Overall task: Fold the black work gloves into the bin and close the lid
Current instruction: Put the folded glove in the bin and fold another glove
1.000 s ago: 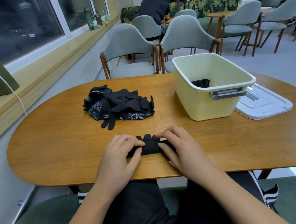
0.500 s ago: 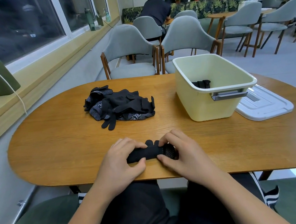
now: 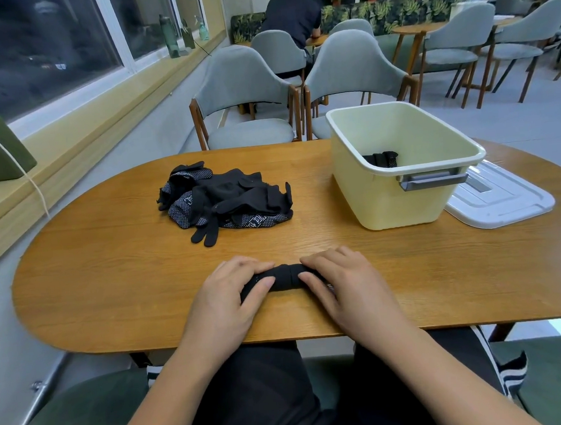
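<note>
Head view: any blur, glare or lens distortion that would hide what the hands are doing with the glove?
Head view: sharp, no motion blur on the left hand or right hand. Head view: wide-angle bowing curves the table edge. Head view: even indoor light, only a soft sheen on the wood; the rolled glove reads as flat black, its folds hard to make out.

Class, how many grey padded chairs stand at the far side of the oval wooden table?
2. One grey padded chair stands behind the pile of black work gloves; the other behind the cream plastic bin. None seems hidden.
</note>
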The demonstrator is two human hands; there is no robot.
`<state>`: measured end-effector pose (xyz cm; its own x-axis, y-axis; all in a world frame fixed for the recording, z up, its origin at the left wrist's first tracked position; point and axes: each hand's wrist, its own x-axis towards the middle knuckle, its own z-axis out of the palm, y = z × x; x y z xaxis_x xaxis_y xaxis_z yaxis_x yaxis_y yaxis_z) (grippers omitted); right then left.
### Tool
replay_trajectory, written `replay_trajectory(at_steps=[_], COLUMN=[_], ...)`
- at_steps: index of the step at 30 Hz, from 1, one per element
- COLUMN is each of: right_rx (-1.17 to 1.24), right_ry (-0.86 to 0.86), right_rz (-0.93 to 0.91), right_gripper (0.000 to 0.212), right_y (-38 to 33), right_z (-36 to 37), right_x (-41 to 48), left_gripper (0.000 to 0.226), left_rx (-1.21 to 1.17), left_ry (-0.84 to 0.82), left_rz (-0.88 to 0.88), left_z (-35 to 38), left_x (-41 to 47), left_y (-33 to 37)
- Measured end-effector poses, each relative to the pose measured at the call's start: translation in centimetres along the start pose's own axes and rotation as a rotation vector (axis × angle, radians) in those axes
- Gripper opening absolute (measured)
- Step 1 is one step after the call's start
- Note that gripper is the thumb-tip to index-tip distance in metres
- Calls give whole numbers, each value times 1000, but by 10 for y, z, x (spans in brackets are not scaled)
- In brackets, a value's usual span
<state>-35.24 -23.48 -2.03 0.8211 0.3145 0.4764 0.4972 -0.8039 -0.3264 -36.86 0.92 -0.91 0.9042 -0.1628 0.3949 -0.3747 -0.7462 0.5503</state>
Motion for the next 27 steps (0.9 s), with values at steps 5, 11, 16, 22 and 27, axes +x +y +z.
replay_trajectory(at_steps=[5, 11, 16, 22, 27], right_rx=[-91, -70, -57, -208, -247], right_ry=[37, 61, 7, 24, 45], right_rz=[-41, -41, 15, -3, -29], right_gripper=[34, 15, 20, 30, 12], right_y=[-3, -7, -1, 1, 1], right_z=[-1, -11, -13, -6, 7], right_x=[5, 16, 31, 48, 51], left_gripper=[34, 18, 16, 15, 22], left_rx=[81, 128, 156, 187, 185], left_ry=[49, 26, 46, 69, 44], left_rz=[34, 66, 141, 237, 305], left_z=[0, -5, -5, -4, -4], left_x=[3, 19, 36, 51, 50], left_y=[1, -4, -10, -13, -13])
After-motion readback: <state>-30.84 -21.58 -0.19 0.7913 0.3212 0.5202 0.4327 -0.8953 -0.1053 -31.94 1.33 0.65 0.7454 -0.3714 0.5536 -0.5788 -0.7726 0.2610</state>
